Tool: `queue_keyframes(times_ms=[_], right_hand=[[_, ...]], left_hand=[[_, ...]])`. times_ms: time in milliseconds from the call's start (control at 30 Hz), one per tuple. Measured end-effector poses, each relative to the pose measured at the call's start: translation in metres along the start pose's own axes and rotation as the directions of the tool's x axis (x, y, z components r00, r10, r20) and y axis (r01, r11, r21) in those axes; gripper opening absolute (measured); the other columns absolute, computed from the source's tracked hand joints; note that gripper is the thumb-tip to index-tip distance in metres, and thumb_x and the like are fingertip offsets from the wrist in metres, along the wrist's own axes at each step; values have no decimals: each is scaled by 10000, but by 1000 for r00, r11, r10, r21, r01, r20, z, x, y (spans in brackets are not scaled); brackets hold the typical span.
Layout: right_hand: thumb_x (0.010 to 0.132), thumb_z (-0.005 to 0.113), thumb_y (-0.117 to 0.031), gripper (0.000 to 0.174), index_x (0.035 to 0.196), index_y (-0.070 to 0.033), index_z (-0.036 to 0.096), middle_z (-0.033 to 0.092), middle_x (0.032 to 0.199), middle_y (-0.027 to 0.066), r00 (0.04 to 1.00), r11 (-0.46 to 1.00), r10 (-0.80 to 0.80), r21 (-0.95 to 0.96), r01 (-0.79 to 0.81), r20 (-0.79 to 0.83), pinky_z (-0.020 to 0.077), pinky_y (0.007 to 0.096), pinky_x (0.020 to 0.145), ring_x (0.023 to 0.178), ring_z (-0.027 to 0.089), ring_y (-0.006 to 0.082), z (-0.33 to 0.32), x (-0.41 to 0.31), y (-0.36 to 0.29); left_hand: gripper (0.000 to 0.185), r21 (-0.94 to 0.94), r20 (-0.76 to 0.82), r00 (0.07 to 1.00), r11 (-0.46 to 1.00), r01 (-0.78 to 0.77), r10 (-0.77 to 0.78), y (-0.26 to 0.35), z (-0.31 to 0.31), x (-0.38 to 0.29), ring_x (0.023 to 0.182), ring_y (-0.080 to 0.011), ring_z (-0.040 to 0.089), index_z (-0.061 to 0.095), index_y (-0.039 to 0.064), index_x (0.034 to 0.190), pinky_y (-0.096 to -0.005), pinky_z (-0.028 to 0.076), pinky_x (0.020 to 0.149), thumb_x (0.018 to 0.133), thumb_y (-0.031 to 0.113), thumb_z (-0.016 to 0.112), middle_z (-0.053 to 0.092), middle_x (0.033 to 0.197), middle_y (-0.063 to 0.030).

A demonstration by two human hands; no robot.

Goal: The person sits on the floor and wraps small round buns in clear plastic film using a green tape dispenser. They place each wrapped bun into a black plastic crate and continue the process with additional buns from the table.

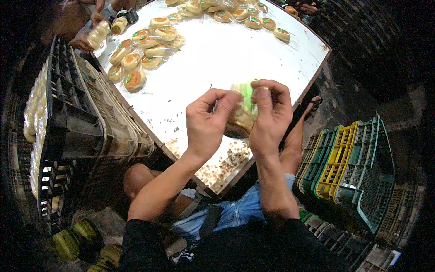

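Above the white tabletop (217,64), my left hand (211,117) and my right hand (272,115) pinch a clear plastic packet of round pastries (239,120) between thumbs and fingers. A bright green strip shows on the packet at its upper part. Motion blurs the packet, and my fingers hide some of it. Farther up the table at the left lies a loose pile of round browned pastries (154,51) in clear wrappers with small green labels. More wrapped pastries (222,16) are spread along the far side.
Plastic crates (112,112) stand along the table's left edge. On the right are stacked green and yellow crates (336,159). Another person's hand (81,41) holds a packet of pastries at upper left. Green-skinned gourds (66,243) lie on the floor at lower left. Dark crumbs (227,163) litter the near table corner.
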State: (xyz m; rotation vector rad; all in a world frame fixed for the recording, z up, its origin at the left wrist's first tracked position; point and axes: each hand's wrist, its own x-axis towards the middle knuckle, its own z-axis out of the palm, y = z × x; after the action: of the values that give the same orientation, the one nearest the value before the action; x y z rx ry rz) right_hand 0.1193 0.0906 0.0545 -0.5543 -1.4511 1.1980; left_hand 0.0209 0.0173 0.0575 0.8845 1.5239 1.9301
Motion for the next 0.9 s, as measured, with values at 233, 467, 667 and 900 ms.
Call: queue_keyframes(times_ms=[233, 467, 667, 900], right_hand=[[950, 644, -189, 510, 1391, -3, 469, 604, 1354, 165, 932, 879, -154, -386, 282, 329, 400, 430, 1096, 1283, 557, 318, 7, -13, 14], [773, 733, 20, 334, 1080, -95, 667, 623, 894, 75, 942, 922, -31, -354, 157, 335, 445, 398, 758, 814, 611, 264, 10, 2, 2], [783, 729, 9, 260, 1018, -86, 670, 604, 995, 107, 895, 780, -144, -508, 365, 422, 449, 411, 798, 897, 588, 278, 12, 6, 6], [896, 680, -19, 128, 981, -39, 585, 591, 1188, 141, 931, 929, 329, 120, -349, 158, 488, 326, 900, 1038, 568, 188, 38, -1, 18]], left_hand=[[164, 46, -48, 997, 997, -64, 66, 1, -12, 6, 872, -106, 646, 683, -17, 982, -248, 542, 766, 955, 144, 682, 687, 944, -75], [428, -29, 250, 964, 996, -90, 94, -3, -48, 22, 918, -129, 617, 503, 12, 1248, -271, 565, 765, 889, 60, 731, 609, 981, -73], [530, -33, 93, 995, 999, 34, -31, 6, -50, 15, 872, -120, 639, 460, -35, 1293, -263, 581, 738, 856, 23, 755, 633, 911, -80], [243, 375, -13, 975, 905, -203, 224, -10, -47, 17, 836, -119, 577, 629, 18, 785, -300, 490, 773, 869, 189, 780, 622, 1000, -65]])
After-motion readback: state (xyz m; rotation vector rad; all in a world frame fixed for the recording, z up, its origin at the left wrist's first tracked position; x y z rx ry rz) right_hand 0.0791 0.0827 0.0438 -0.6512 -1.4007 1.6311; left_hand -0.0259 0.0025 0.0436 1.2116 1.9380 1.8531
